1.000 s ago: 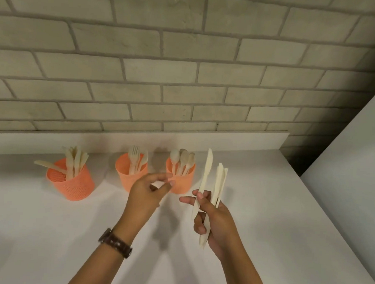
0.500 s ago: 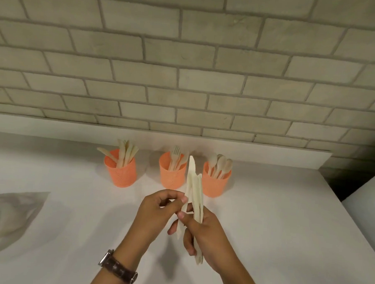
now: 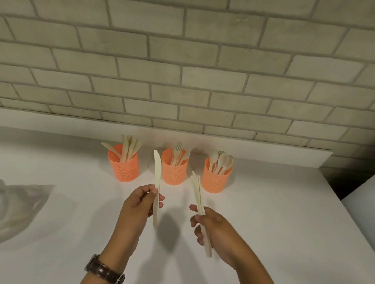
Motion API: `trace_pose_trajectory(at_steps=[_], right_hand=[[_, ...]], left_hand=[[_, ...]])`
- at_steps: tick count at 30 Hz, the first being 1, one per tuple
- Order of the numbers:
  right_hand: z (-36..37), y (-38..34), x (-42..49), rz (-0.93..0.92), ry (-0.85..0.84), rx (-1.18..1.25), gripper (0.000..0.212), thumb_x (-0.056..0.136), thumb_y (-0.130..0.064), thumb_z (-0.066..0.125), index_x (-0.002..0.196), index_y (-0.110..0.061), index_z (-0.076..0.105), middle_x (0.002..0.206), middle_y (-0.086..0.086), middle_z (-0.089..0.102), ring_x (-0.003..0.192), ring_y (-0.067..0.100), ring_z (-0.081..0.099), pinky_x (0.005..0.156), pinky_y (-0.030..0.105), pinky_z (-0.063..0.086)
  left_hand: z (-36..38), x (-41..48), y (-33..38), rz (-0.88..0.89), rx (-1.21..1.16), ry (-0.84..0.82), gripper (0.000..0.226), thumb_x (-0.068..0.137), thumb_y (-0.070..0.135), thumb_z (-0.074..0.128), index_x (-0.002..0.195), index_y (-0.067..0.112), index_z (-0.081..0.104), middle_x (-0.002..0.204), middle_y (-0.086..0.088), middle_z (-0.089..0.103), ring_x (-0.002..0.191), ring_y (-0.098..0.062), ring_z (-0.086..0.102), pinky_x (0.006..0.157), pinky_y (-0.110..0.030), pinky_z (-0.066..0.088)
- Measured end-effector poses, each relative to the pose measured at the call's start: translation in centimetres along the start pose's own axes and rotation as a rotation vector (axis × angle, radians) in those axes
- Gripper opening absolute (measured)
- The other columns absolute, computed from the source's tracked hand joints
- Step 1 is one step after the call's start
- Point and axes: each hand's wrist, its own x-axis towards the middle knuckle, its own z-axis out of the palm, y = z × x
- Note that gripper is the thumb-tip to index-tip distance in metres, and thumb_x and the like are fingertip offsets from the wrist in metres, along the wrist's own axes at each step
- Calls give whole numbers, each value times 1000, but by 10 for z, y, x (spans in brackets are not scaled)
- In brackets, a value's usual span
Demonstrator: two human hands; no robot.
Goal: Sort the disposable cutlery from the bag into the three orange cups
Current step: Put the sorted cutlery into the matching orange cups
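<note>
Three orange cups stand in a row near the wall: the left cup [image 3: 123, 169] holds knives, the middle cup [image 3: 173, 172] forks, the right cup [image 3: 215, 179] spoons. My left hand [image 3: 139, 204] pinches a single pale knife [image 3: 157, 175] upright, its blade tip level with the cups, between the left and middle cups. My right hand [image 3: 215, 231] grips a bundle of cutlery [image 3: 198, 194] pointing up, in front of the right cup. The clear bag [image 3: 11, 206] lies at the far left with some cutlery inside.
The white counter [image 3: 275, 233] ends at a ledge under the brick wall [image 3: 186, 65]. A white surface [image 3: 370, 195] rises at the right edge, beyond a dark gap. A watch sits on my left wrist [image 3: 106, 270].
My left hand has taken one knife out of the right hand's bundle and pulled it leftward. The hands have moved apart. The view has shifted left, bringing the bag into sight.
</note>
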Motion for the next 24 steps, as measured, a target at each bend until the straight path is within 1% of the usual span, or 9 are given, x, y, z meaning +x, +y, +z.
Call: trace_pose_trajectory(at_steps=[3,6,9,14,16,18,21,23,24], right_hand=[[-11,-2,-8,-126,-31,58,23,97,-10,45,117,-14,57,78,2,63,58,15,48,59,25,44],[-16,-4,-14,-206,-32,102,24,95,-13,49,117,-16,59,74,6,63,48,20,51,49,30,47],[-18,-1,-18,-233,-33,88,23,95,-14,49,116,-15,58,70,7,61,40,23,49,44,28,44],[-13,11,-11,-176,-61,121,19,98,-16,43,112,-9,55,62,2,53,44,19,44,46,28,41],[-5,17,-6,-139,-43,116,21,100,-18,40,111,-10,56,62,-1,48,48,15,41,49,25,39],[8,23,1,-91,-31,161,23,101,-19,37,110,-10,57,62,0,45,49,14,37,48,24,35],[32,28,13,-19,-27,274,28,100,-20,33,109,-9,57,60,1,42,45,13,32,45,24,28],[49,28,23,-19,-6,307,30,100,-20,31,109,-8,57,58,1,41,43,12,28,44,23,24],[58,29,29,-24,10,312,29,100,-20,31,108,-8,56,58,1,40,43,12,27,44,22,23]], left_hand=[[-2,0,-2,2,4,12,15,94,14,50,85,15,62,78,-2,66,75,-20,62,73,-29,48],[-2,-1,-6,-1,3,20,15,93,14,50,85,15,62,77,-1,66,74,-19,61,71,-28,48],[1,-3,-9,-10,-1,17,14,93,15,50,86,15,62,78,-2,66,74,-19,61,71,-28,47],[-5,-7,-14,4,18,1,12,92,14,54,89,13,65,73,2,72,74,-17,64,72,-26,49],[-17,-4,-13,14,15,2,12,90,11,56,94,17,65,74,2,74,72,-14,66,70,-20,51],[-34,5,-10,6,-4,-3,18,90,9,56,100,21,64,76,2,75,71,-9,69,66,-16,54],[-62,28,-2,-37,-50,-42,20,89,6,58,107,11,64,84,-3,76,76,-13,72,65,-17,56],[-81,51,7,-34,-27,-31,17,86,5,61,103,4,66,89,-9,74,76,-16,72,65,-18,56],[-89,65,13,-17,-9,-11,13,85,6,62,98,5,68,90,-12,72,76,-19,71,66,-19,57]])
